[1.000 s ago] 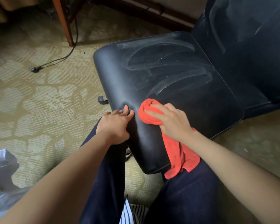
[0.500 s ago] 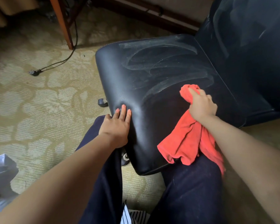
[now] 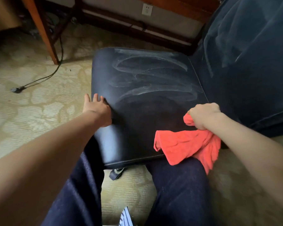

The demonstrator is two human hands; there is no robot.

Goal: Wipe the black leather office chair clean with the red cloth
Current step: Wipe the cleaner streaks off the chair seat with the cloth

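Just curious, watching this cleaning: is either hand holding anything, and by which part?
The right hand grips the red cloth by a bunched end; the rest hangs loose. The left hand holds nothing, resting open on the chair seat.

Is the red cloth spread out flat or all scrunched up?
Scrunched up: the right hand grips the red cloth in a bunch, loose ends hanging.

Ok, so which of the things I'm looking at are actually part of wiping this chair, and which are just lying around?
Part of the job:
- black leather chair, its seat streaked pale
- red cloth, gripped by the right hand
- left hand, fingers straight, at the seat's edge

Just lying about:
- power cord
- wall socket
- wooden leg
- striped fabric
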